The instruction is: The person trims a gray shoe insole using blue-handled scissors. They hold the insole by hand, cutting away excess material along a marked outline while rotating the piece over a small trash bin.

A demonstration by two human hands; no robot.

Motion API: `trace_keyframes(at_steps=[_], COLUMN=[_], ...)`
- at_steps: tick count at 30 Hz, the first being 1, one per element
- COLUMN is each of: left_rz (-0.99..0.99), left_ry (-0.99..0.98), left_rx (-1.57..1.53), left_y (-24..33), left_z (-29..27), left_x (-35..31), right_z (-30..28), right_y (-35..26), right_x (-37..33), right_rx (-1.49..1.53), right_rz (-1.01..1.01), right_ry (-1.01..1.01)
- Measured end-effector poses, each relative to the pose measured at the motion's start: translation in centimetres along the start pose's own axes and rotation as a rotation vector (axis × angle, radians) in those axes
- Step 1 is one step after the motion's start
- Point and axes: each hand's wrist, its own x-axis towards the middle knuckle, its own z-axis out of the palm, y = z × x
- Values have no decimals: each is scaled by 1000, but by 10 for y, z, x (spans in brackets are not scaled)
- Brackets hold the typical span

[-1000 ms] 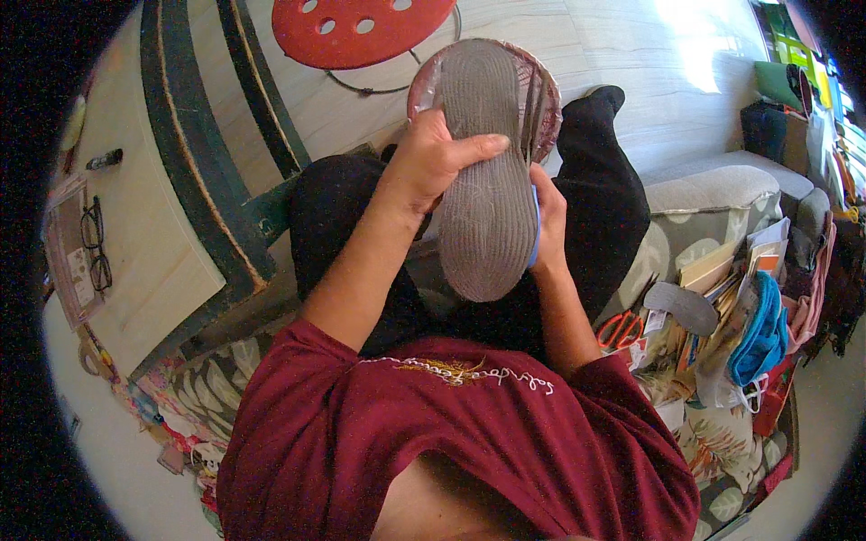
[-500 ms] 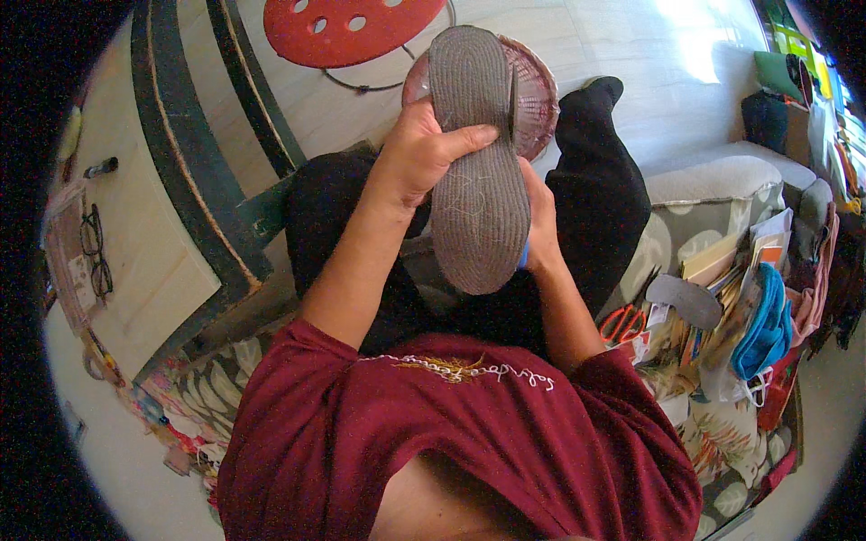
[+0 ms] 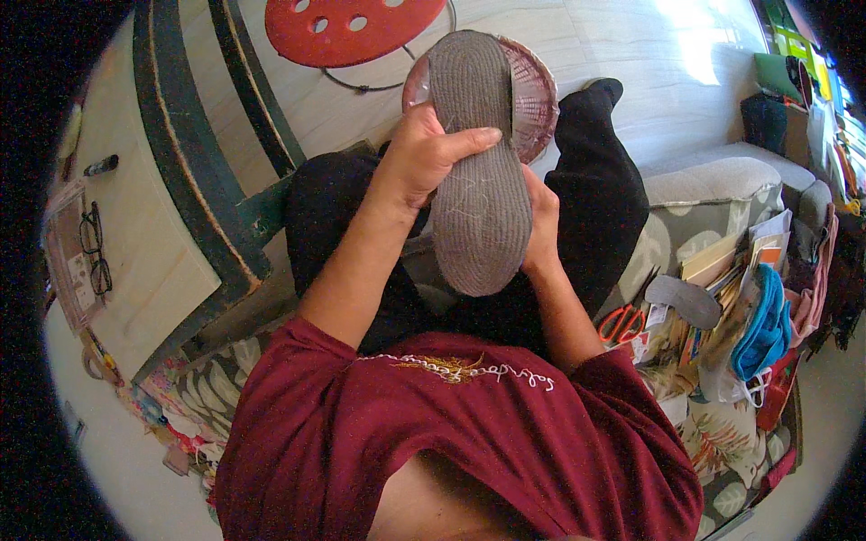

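A grey shoe sole [image 3: 481, 216] with stitched, ribbed lines stands before me, its underside up and pale loose threads on it. My left hand [image 3: 424, 158] is closed on its left edge, the thumb lying across the narrow middle. Along the lower right edge, my right hand [image 3: 541, 216] is curled, with its fingers hidden behind the sole; what they hold cannot be seen. Past the sole is a round pinkish basket [image 3: 538, 101], partly covered by it.
A red stool [image 3: 352, 32] with holes stands ahead. To the left are a dark-green wooden frame [image 3: 185, 135] and glasses [image 3: 95, 248]. On the patterned sofa at right lie orange-handled scissors [image 3: 622, 325], another grey sole [image 3: 683, 302], papers and a blue cloth [image 3: 760, 323].
The sole has shifted slightly toward me. A bit of blue beside my right hand no longer shows, and that hand sits a little differently behind the edge.
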Motion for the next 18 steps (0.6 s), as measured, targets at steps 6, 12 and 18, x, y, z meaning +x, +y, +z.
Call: trace_keyframes(at_steps=[6,12,18], left_rz=[-40,-108,-179], left_ry=[-10,-34,-78], left_rx=[-54,-55,-67], left_y=[1,2,-1], left_z=[2,1,0], left_x=[0,-2,-3], right_z=[0,-1,-4], right_y=[14,0,6], right_x=[7,4,6], right_rx=[241,199,93], right_rz=[-7,31,-9], right_ry=[-5,-41,13])
